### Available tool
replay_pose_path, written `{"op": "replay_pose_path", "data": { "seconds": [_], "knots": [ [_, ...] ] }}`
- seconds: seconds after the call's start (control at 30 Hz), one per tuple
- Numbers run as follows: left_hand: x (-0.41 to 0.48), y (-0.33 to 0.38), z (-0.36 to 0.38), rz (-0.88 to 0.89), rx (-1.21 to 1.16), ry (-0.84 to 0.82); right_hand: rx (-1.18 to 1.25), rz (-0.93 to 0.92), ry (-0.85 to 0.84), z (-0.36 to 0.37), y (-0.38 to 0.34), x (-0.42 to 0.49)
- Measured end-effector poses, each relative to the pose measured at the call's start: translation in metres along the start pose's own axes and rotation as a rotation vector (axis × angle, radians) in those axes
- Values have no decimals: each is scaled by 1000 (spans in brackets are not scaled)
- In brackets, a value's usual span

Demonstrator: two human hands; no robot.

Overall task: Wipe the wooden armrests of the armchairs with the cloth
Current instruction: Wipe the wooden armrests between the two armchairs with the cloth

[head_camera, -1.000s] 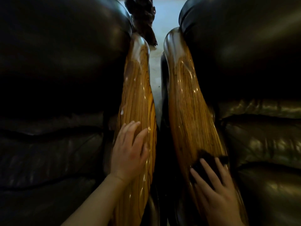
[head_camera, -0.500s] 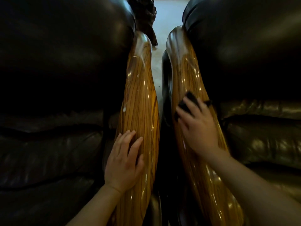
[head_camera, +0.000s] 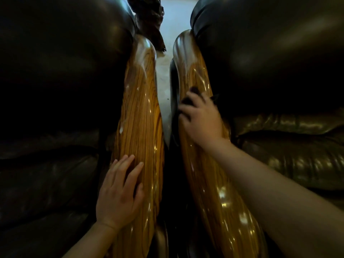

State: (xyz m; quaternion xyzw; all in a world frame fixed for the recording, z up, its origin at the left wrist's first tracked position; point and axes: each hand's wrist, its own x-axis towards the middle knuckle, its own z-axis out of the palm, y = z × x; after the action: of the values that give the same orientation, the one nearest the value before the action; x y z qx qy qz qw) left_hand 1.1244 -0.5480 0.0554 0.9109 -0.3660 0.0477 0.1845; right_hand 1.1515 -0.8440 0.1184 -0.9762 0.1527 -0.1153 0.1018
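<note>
nearest, the left hand [head_camera: 119,192] lies flat on the left armrest [head_camera: 141,116], fingers spread and holding nothing, its palm toward the inner edge where the wood meets the dark leather seat of the left armchair [head_camera: 52,90]. the wood past its fingertips runs bare and glossy up to the rounded far end.

between the two armrests is a narrow dark gap that widens farther off into a strip of pale floor [head_camera: 167,58]; the armrests stand close together but apart.

farther up, the right hand [head_camera: 201,120] is closed over the dark cloth [head_camera: 193,97], pressing it onto the right armrest [head_camera: 193,71] about midway along. the cloth pokes out beyond the fingertips and at both sides, a corner reaching the leather of the right armchair [head_camera: 270,62]. the forearm lies over the near stretch of this armrest.

beyond the cloth, open wood continues to the curved dark tip. farthest, a dark carved object [head_camera: 149,19] sits at the head of the gap.
</note>
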Motion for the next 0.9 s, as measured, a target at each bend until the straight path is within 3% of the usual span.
{"op": "replay_pose_path", "data": {
  "seconds": [0.17, 0.27, 0.37, 0.5, 0.6, 0.7, 0.9],
  "knots": [
    [2, 3, -1, -10, 9, 13, -7, -607, -169, -5, 27, -118],
    [2, 2, -1, -10, 16, 12, 2, -795, -149, -7, 44, -144],
    [3, 4, -3, -13, 12, 8, 59, -683, -11, -10, 35, -123],
    [0, 7, -5, -68, -8, 26, 246, -88, 200, -13, -4, -84],
    [-2, 7, -6, -222, -43, 106, 576, 114, 159, -15, -43, -66],
    [-3, 7, -5, -262, -45, 123, 865, 75, 106, -17, -84, -52],
    [-4, 1, -3, -356, -137, 198, 479, -379, 48, 7, -139, -41]
  ]
}}
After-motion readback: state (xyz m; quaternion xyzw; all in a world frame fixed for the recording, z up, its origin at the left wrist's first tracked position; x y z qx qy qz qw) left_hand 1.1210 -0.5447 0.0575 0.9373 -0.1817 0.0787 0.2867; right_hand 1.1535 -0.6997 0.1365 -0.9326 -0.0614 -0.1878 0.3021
